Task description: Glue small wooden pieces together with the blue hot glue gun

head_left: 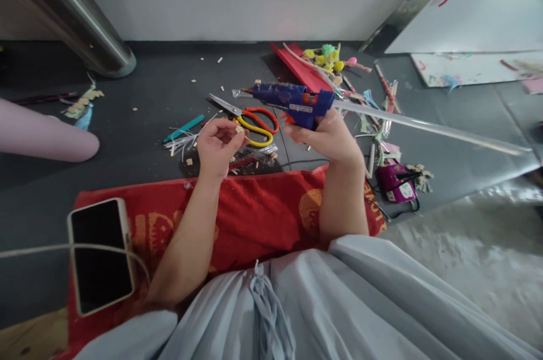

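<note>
My right hand is wrapped round the handle of a blue glue gun, whose nozzle points left. A long clear glue stick runs out of its back end to the right. Between thumb and fingers, my left hand pinches a small pale beige piece, too small to name exactly. Just beyond this hand lie scissors with one orange and one yellow handle, blades toward the upper left. A teal stick-shaped tool and thin white strips lie to its left.
A red towel lies before me, with a phone and cable on its left. Metal post and pink rounded shape stand left. Yellow and green pieces, a red sheet and a purple power block lie right.
</note>
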The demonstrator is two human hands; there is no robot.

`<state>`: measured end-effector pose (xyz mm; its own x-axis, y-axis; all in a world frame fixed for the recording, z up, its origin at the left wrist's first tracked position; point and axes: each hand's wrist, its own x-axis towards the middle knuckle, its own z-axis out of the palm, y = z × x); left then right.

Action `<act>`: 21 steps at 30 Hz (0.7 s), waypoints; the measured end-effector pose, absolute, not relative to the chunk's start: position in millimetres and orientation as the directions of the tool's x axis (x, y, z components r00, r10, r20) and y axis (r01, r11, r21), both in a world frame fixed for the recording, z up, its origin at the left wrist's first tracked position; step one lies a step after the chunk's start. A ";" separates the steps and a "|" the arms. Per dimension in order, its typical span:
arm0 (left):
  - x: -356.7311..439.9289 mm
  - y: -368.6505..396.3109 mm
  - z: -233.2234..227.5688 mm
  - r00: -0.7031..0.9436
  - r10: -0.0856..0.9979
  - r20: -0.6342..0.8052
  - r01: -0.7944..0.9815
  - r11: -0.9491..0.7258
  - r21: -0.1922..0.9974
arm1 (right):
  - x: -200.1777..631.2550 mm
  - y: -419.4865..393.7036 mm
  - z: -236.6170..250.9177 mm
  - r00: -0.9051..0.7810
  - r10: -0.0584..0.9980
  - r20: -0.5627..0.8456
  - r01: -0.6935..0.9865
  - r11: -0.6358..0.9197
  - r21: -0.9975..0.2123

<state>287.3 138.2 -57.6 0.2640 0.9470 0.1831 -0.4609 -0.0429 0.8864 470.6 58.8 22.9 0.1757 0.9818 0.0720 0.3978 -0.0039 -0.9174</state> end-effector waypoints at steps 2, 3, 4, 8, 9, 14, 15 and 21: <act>288.9 136.8 -60.0 0.279 0.928 0.246 -0.437 -0.105 0.893 | 464.8 65.1 16.0 0.198 0.977 0.084 0.413 -0.006 -0.911; 289.3 136.2 -60.9 0.292 0.919 0.265 -0.431 -0.121 0.894 | 461.2 68.1 13.6 0.193 0.978 0.081 0.418 -0.007 -0.909; 289.6 135.8 -61.7 0.305 0.911 0.277 -0.425 -0.130 0.896 | 457.3 70.9 11.8 0.184 0.980 0.082 0.424 -0.004 -0.906; 289.7 134.5 -63.3 0.346 0.891 0.294 -0.396 -0.146 0.907 | 442.3 76.9 10.5 0.163 0.981 0.104 0.459 0.018 -0.888; 289.7 134.2 -63.4 0.349 0.888 0.300 -0.394 -0.152 0.906 | 439.5 77.3 10.7 0.168 0.980 0.110 0.457 0.021 -0.889; 290.0 133.0 -64.1 0.338 0.883 0.327 -0.381 -0.189 0.905 | 434.7 77.2 9.1 0.187 0.977 0.104 0.417 0.017 -0.909; 290.0 132.7 -64.2 0.337 0.883 0.326 -0.375 -0.191 0.907 | 435.1 77.4 8.6 0.188 0.977 0.102 0.417 0.015 -0.909; 289.5 129.9 -61.4 0.320 0.912 0.258 -0.323 -0.151 0.934 | 437.7 78.2 8.0 0.215 0.968 0.127 0.478 0.009 -0.878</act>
